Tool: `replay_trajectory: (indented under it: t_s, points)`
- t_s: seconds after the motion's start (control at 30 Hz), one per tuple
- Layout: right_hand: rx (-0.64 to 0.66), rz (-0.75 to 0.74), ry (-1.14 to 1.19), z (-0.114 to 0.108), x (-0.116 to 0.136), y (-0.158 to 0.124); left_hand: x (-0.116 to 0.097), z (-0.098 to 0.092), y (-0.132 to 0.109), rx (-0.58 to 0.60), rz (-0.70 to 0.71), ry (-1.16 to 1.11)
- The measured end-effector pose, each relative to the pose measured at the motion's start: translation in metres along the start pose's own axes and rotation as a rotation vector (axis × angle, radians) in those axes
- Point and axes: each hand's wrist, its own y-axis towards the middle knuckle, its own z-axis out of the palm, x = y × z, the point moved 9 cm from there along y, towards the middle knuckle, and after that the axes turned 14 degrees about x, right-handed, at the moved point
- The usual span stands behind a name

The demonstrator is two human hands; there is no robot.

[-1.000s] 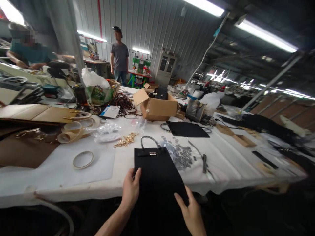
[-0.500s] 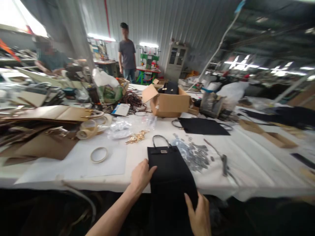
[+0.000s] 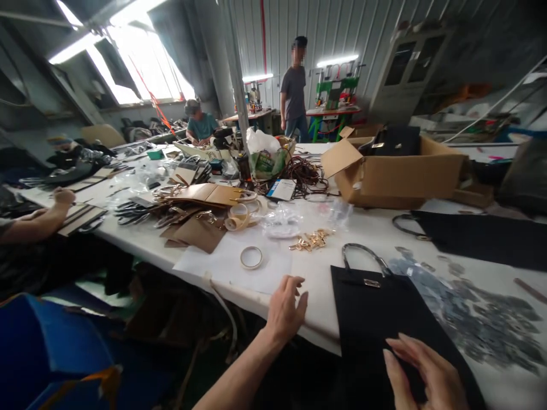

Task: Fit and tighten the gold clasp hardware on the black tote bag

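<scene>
A black bag panel [image 3: 376, 307] with a handle and a metal clasp [image 3: 371, 283] hangs over the front edge of the white-covered table. Just left of it, my left hand [image 3: 285, 310] is in the air with fingers loosely bent and apart, holding nothing. Over the panel's lower part hovers my right hand [image 3: 427, 373], thumb and fingers parted and nothing visible between them. Small gold metal pieces [image 3: 311, 241] lie beyond my left hand, near a roll of tape [image 3: 250, 258]. Right of the panel are many flat grey metal pieces [image 3: 478, 313].
A cardboard box [image 3: 401, 176] with black bags stands at the back. Another black panel [image 3: 482, 233] lies to the right. Brown bag pieces [image 3: 205, 228] are piled on the left, above a blue bin [image 3: 55, 347]. A co-worker's hand [image 3: 64, 197] shows at far left; two other people are farther back.
My view has swung left. My left hand has come off the panel's left edge, and my right hand has come off its right side. The panel stays on the table edge.
</scene>
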Motion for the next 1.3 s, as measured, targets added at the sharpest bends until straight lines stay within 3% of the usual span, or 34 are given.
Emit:
replay_trajectory:
  t_s: [0.1, 0.2, 0.33, 0.43, 0.53, 0.8, 0.9, 0.97, 1.1, 1.3]
  points:
    - [0.139, -0.037, 0.155, 0.038, 0.024, 0.031, 0.040, -0.069, -0.005, -0.215, -0.044, 0.150]
    - [0.357, -0.076, 0.251, 0.089, 0.045, 0.060, 0.078, -0.109, 0.002, -0.190, -0.078, 0.324]
    - [0.618, -0.066, 0.390, 0.158, 0.066, 0.089, 0.103, -0.117, 0.011, -0.023, -0.016, 0.324]
    - [0.689, -0.013, 0.489, 0.195, 0.072, 0.101, 0.101, -0.115, 0.005, -0.059, 0.028, 0.219]
    - [0.676, 0.055, 0.602, 0.218, 0.070, 0.105, 0.093, -0.110, -0.003, -0.125, 0.055, 0.142]
    - [0.664, 0.224, 0.821, 0.243, 0.053, 0.088, 0.079, -0.090, 0.007, -0.155, -0.066, 0.263]
    - [0.643, 0.218, 0.818, 0.240, 0.049, 0.085, 0.076, -0.077, 0.014, -0.086, -0.061, 0.299]
    - [0.614, 0.222, 0.806, 0.237, 0.044, 0.084, 0.073, -0.072, 0.017, -0.013, 0.024, 0.307]
    - [0.573, 0.255, 0.782, 0.234, 0.035, 0.084, 0.071, -0.079, 0.012, 0.059, 0.214, 0.339]
    - [0.591, 0.198, 0.636, 0.238, 0.050, 0.086, 0.081, -0.090, 0.005, 0.066, 0.212, 0.284]
